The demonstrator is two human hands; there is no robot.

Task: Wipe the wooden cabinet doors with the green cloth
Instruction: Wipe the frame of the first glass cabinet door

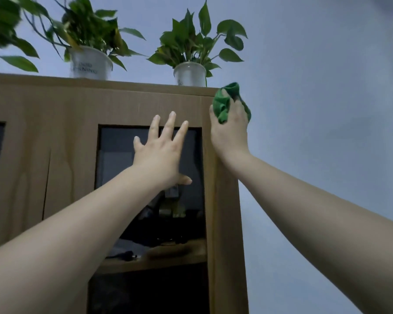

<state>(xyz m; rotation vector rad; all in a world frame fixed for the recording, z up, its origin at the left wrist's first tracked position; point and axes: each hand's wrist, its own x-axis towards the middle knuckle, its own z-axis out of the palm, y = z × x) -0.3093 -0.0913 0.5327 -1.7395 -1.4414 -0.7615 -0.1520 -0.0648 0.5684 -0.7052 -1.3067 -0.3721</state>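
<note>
Two potted plants (188, 48) atop cabinet (95, 103)

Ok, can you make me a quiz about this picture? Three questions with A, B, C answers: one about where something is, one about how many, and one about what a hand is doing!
1. Where is the green cloth?
A. At the cabinet's top right corner
B. On a shelf inside
C. Hanging from a plant

2. How many white plant pots stand on top of the cabinet?
A. One
B. Two
C. Four

3. What is the left hand doing?
A. Gripping a pot
B. Making a fist
C. Spread flat over the glass door

Answers:
1 A: the right hand grips the green cloth beside the cabinet corner.
2 B: one white pot and a second white pot show.
3 C: the left hand has straight, spread fingers over the glass door.
</note>
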